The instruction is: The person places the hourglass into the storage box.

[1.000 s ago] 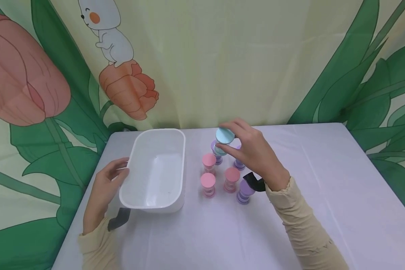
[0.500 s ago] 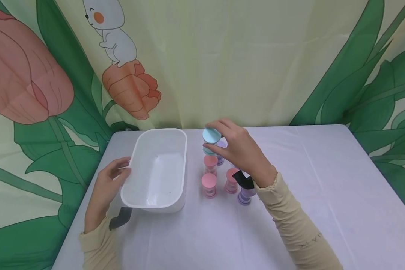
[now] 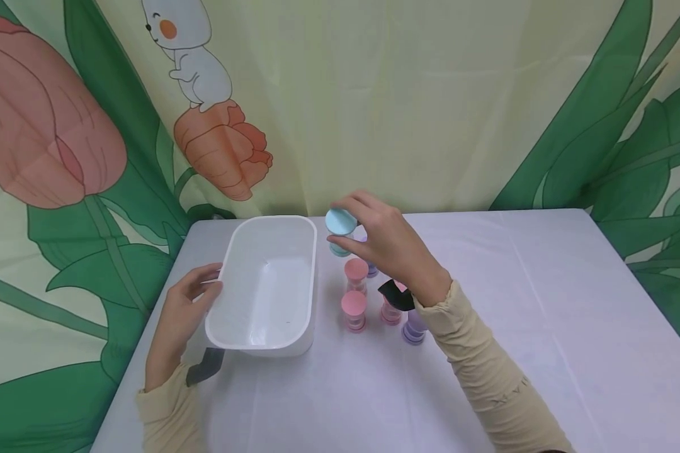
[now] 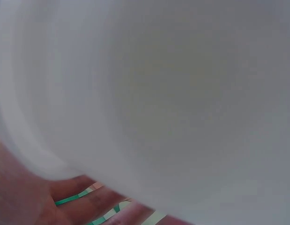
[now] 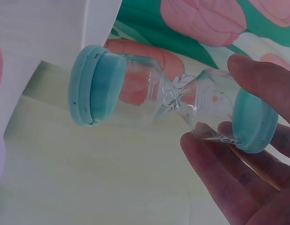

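My right hand [image 3: 382,236] pinches a teal-capped hourglass [image 3: 340,223] between thumb and fingers, up at the far side of the table, right of the white tub [image 3: 301,347]. In the right wrist view the clear hourglass [image 5: 175,101] lies tilted, with the fingers [image 5: 219,168] at one cap. My left hand [image 3: 184,308] rests against the tub's left side, its fingertips at the rim. The left wrist view is mostly filled by the blurred tub [image 4: 182,103], and straight fingers [image 4: 91,204] lie along its outside.
Pink hourglasses [image 3: 354,305] stand on the white-covered table [image 3: 487,264] right of the tub. Among them are purple hourglasses [image 3: 413,330], partly hidden by my right arm. Behind the table hangs a printed curtain [image 3: 408,107].
My right hand has carried the teal hourglass left, from above the purple hourglasses to near the tub's far right corner. The left hand has stayed at the tub.
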Tool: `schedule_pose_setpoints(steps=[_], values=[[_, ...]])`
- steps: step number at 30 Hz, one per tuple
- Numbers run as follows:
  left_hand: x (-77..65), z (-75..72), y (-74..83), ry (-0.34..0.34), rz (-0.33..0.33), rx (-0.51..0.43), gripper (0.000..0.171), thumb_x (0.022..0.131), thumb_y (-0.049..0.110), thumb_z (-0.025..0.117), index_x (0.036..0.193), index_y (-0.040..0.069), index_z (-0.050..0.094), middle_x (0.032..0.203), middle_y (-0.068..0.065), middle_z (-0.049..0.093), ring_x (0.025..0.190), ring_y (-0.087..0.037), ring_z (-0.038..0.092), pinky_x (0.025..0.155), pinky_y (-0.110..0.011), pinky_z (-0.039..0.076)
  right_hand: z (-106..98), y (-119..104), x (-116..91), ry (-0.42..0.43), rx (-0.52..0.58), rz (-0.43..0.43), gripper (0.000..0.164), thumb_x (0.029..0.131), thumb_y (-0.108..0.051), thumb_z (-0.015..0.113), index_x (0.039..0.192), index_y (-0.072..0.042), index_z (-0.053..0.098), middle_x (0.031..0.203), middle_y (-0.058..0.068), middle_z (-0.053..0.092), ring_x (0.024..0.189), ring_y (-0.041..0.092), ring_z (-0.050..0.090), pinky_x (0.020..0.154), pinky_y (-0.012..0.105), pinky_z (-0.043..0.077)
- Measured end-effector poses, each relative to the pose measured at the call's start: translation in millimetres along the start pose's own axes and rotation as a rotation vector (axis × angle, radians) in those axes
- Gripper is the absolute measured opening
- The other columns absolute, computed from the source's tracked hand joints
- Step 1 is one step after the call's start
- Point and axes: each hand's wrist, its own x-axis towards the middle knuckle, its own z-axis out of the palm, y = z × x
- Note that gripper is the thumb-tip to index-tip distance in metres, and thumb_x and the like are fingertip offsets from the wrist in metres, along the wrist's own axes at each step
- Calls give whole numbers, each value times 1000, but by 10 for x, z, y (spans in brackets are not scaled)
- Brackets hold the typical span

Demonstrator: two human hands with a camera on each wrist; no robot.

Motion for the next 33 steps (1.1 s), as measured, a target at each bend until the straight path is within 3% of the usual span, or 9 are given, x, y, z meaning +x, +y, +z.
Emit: schedule_pose_setpoints(steps=[8,20,33], values=[[-12,8,-2,-1,-5,-23,51,101,34,55,145,11,48,141,-16,55,121,-34,58,96,-57,51,132,-77,123,-41,13,-17,40,82,-15,82,116,-5,65,106,5,63,91,16,65,83,27,56],[2,1,21,-5,11,-4,49,101,34,55,145,13,49,140,-16,56,121,-33,59,93,-49,53,274,-149,269,-67,45,9,39,84,-18,80,117,-6,65,108,4,62,95,14,63,87,25,54],[17,6,2,7,26,-18,49,101,32,55,144,9,50,141,-18,55,122,-37,58,95,-58,51,491,-147,404,-92,134,9,40,83,-18,81,116,-4,65,106,6,64,95,17,62,86,29,55]])
